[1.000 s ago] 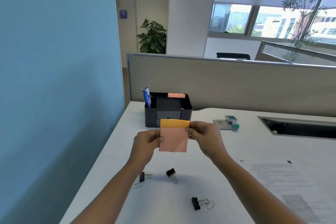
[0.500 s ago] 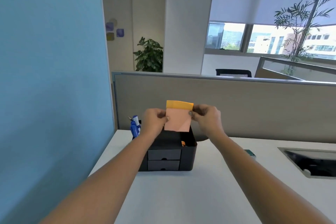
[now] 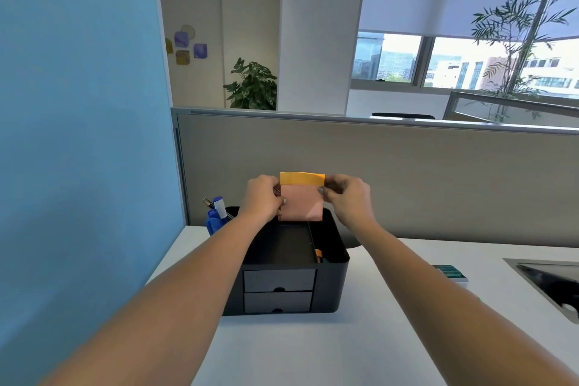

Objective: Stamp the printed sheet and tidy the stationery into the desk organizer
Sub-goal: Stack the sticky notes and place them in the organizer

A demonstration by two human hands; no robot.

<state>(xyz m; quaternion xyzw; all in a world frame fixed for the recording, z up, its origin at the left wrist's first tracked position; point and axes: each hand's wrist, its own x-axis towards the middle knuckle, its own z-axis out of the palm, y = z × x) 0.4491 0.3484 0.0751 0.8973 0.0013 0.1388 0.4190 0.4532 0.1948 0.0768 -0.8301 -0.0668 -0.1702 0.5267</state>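
The left hand (image 3: 264, 199) and right hand (image 3: 346, 197) pinch the pink and orange sticky paper pad (image 3: 301, 197) just above the black plastic desk organizer (image 3: 332, 279). It might bend or slip past the slot if dropped crooked.

Your left hand (image 3: 264, 197) and right hand (image 3: 346, 197) pinch the side edges of a pink-and-orange sticky-note pad (image 3: 301, 199), held upright just above the rear of the black desk organizer (image 3: 332, 279); blue markers (image 3: 216, 216) stand at its left.
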